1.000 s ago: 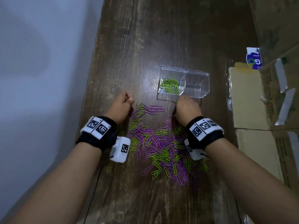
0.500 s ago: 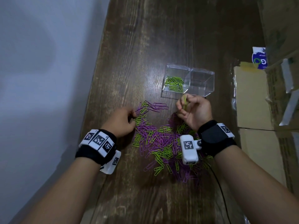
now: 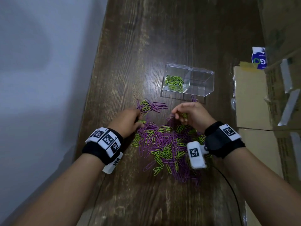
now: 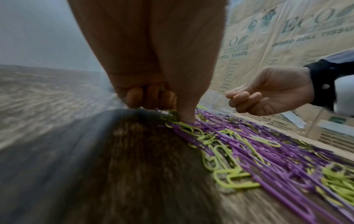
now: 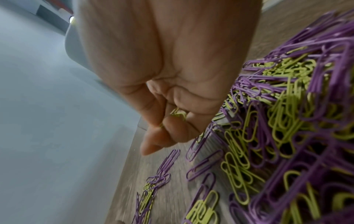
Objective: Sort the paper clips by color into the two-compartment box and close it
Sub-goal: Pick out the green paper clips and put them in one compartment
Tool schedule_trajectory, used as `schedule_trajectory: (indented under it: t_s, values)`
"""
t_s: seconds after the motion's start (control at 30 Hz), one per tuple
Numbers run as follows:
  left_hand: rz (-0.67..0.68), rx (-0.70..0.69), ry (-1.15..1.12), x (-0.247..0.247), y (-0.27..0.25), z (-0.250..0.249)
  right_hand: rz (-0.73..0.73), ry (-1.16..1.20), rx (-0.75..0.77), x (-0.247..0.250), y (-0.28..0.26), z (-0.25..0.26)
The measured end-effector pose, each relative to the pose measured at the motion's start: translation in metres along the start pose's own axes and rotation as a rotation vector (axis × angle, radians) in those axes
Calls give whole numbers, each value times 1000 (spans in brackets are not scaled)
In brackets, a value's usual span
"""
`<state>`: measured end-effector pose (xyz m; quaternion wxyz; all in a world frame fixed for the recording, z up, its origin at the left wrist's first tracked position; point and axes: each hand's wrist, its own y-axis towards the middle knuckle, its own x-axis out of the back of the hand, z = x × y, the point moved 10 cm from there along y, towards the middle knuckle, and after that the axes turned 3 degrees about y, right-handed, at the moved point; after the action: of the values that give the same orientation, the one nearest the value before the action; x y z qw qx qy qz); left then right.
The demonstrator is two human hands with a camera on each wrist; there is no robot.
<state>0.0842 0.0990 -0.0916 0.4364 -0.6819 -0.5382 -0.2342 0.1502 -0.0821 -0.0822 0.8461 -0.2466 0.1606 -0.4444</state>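
Dozens of light, slippery paper clips (image 3: 164, 144) snag at lower centre; right hand (image 3: 193, 115) pinches green clips (image 5: 178, 114), left hand (image 3: 126, 121) likewise, fingertip-pinching singles.

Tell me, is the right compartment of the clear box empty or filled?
Empty. In the clear box, green clips lie only in the left compartment; the right one shows bare plastic.

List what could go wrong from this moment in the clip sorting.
1. The right hand holds green clips loosely in curled fingers; some may drop on the way to the box.
2. Purple and green lie tangled in the pile, so the left hand, pinching at its edge, may lift a purple one too.
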Motion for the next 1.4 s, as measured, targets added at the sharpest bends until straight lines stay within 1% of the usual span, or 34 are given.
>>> schedule_trajectory:
  t_s: [0.13,0.2,0.27,0.33,0.37,0.43,0.5,0.57,0.63,0.7,0.73,0.8,0.87,0.9,0.97,1.03,1.13,1.2,1.3,1.37,1.4]
  values:
    - [-10,-42,129,-5,-5,-7,-11,1,-41,2,-1,-9]
    - [-23,-76,189,-7,-7,-10,-13,-95,-50,-1,-3,-10]
    - [-25,-88,187,-6,-8,-12,-7,-359,7,-7,-3,-5]
    - [-21,-79,138,-4,-7,-10,4,-652,115,-17,-2,1]
    - [-17,-65,113,-2,-7,-8,13,-758,152,-23,-1,1]
    - [-29,-52,59,4,-6,-7,35,-905,180,-33,-1,-2]
    - [-66,-41,-2,14,-6,-8,31,-1001,180,-37,1,-5]
    - [-98,3,-105,24,-6,-6,-38,-1036,163,-27,2,-5]
    - [-88,58,-255,26,-4,-1,-128,-1056,148,-11,1,-2]
    - [-70,98,-360,23,-3,5,-196,-1024,177,1,-3,2]
    - [-65,108,-381,21,-3,6,-206,-991,205,2,-7,5]
    - [-67,121,-407,17,-3,7,-170,-953,246,-4,-13,6]
    - [-68,117,-426,14,-3,5,-107,-997,249,-15,-18,1]
    - [-63,113,-419,13,-3,4,-104,-1037,247,-18,-20,0]
    - [-62,107,-394,11,-4,2,-162,-1070,233,-16,-19,-2]
    - [-72,98,-360,11,-4,0,-219,-1039,204,-11,-17,-5]
    - [-74,99,-355,11,-3,-2,-262,-963,150,-5,-13,-9]
    - [-72,99,-349,10,-1,-2,-248,-969,118,-6,-9,-12]
    - [-66,91,-405,8,3,-7,-172,-1019,123,-14,-6,-13]
    - [-56,93,-446,9,7,-14,-166,-944,164,-13,-8,-7]
    - [-51,97,-457,10,8,-18,-168,-861,183,-10,-9,-3]
